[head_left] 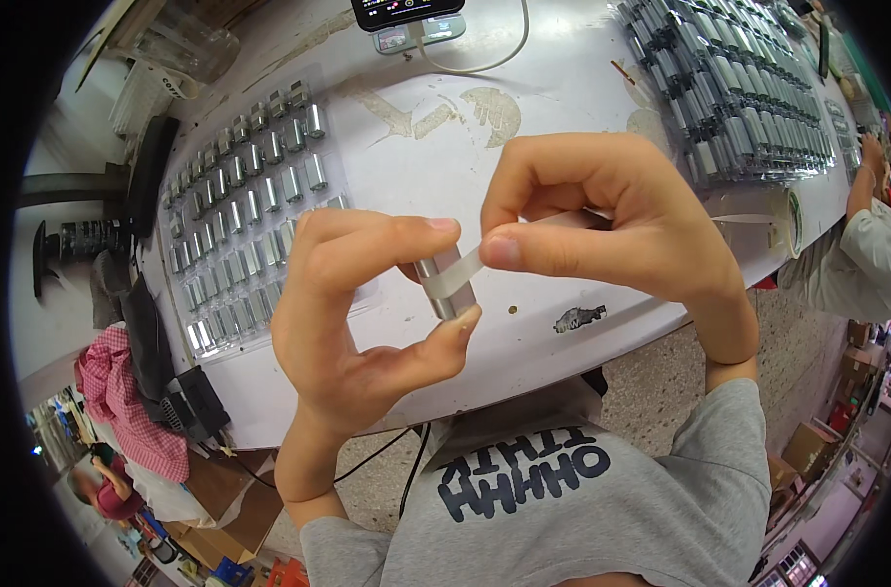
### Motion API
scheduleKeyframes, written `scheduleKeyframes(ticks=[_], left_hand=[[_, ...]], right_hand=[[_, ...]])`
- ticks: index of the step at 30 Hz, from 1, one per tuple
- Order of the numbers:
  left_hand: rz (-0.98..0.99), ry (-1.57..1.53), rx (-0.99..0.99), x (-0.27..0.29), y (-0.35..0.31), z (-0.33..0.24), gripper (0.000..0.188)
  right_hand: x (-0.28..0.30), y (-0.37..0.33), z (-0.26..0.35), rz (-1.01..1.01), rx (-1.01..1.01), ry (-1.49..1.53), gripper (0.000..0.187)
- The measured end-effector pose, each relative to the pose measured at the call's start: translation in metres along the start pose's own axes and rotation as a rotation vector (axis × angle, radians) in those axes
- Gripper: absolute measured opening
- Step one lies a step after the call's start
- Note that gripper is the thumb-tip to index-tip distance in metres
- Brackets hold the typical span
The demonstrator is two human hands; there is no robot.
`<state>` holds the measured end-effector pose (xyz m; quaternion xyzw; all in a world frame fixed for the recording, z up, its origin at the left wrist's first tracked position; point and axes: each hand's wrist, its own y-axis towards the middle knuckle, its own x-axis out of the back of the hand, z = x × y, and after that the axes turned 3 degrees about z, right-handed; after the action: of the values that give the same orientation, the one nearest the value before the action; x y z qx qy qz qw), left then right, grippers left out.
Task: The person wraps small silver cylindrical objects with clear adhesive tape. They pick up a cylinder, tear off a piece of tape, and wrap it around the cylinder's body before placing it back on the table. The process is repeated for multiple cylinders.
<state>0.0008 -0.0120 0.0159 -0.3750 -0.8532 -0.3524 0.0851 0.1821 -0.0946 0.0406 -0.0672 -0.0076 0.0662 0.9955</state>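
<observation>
My left hand [333,293] grips a small shiny metal piece [449,307] between the thumb below and the curled fingers above. Across the piece's middle lies a narrow whitish strip [454,279], which looks like tape or film. Its end runs up to my right hand [616,220], where thumb and forefinger pinch it just right of the metal piece. The other right fingers are curled in. Both hands are raised over the near part of the white table [553,367].
Rows of similar metal pieces [254,201] stand in a clear tray at left. Stacked clear trays of grey pieces [734,93] occupy the far right. A phone [406,12] with a white cable lies at the back. Another person's arm [864,176] shows at right.
</observation>
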Motion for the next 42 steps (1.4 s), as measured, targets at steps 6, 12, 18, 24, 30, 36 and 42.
scheduleKeyframes(ticks=[6, 12, 18, 24, 30, 36, 42], left_hand=[[0.014, -0.342, 0.044, -0.004, -0.008, 0.006, 0.048], [0.028, -0.331, 0.047, -0.005, -0.016, 0.015, 0.061], [-0.014, -0.294, 0.22, -0.019, -0.018, 0.011, 0.065], [0.063, -0.053, 0.21, -0.01, -0.009, 0.003, 0.057], [0.08, 0.157, 0.144, -0.003, 0.0, 0.005, 0.046], [0.05, 0.051, 0.144, 0.003, 0.0, 0.001, 0.04], [0.079, 0.101, 0.181, 0.003, -0.001, 0.002, 0.042]], right_hand=[[-0.004, 0.009, -0.013, 0.112, 0.034, 0.249, 0.011], [-0.007, 0.008, -0.011, 0.096, 0.096, 0.235, 0.018], [-0.009, 0.008, -0.014, 0.068, 0.099, 0.293, 0.018], [-0.009, 0.011, -0.015, 0.031, 0.088, 0.3, 0.017], [-0.007, 0.015, -0.021, 0.002, 0.029, 0.271, 0.02], [-0.008, 0.021, -0.034, -0.013, 0.141, 0.158, 0.014], [-0.007, 0.017, -0.027, -0.037, 0.166, -0.154, 0.016]])
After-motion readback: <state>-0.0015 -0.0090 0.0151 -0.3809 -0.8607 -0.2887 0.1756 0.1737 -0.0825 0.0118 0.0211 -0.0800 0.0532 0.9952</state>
